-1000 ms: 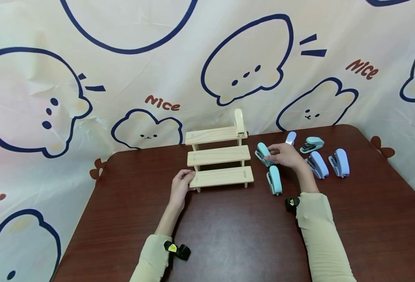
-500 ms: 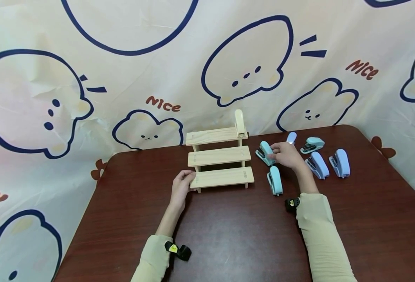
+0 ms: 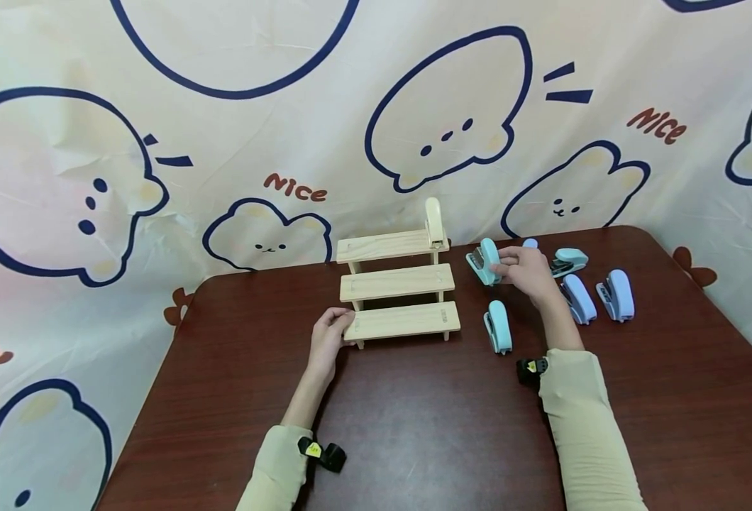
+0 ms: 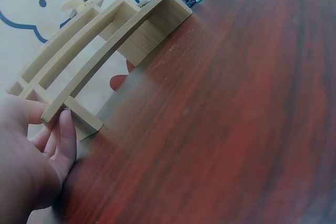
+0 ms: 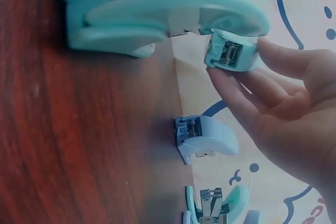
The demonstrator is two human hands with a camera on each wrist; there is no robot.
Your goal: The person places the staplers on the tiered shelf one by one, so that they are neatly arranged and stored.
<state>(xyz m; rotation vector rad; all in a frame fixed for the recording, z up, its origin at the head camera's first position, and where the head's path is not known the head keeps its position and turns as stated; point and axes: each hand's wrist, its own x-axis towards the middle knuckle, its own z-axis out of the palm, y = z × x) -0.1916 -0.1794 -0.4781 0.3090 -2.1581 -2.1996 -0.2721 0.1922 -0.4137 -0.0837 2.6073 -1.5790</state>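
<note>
A three-step wooden stand [image 3: 396, 282] is on the table, with a cream stapler [image 3: 434, 223] upright at the right end of its top step. My left hand [image 3: 329, 337] grips the left end of the lowest step, thumb on the near side in the left wrist view [image 4: 37, 150]. Right of the stand, my right hand [image 3: 529, 273] pinches a mint stapler [image 3: 484, 261] between thumb and fingers. In the right wrist view that held stapler [image 5: 233, 52] appears raised off the table, behind another mint stapler [image 5: 173, 17] close to the camera.
Nearer me stands the other mint stapler [image 3: 498, 328]. Around the right hand are a green stapler [image 3: 569, 262], two blue staplers [image 3: 578, 299] to the right, and a partly hidden blue stapler [image 3: 530, 243] behind. A printed cloth [image 3: 255, 142] hangs along the table's back edge [image 3: 261, 269].
My right hand has moved the mint stapler up and slightly right, away from the mint stapler nearer me. The left hand stays on the stand.
</note>
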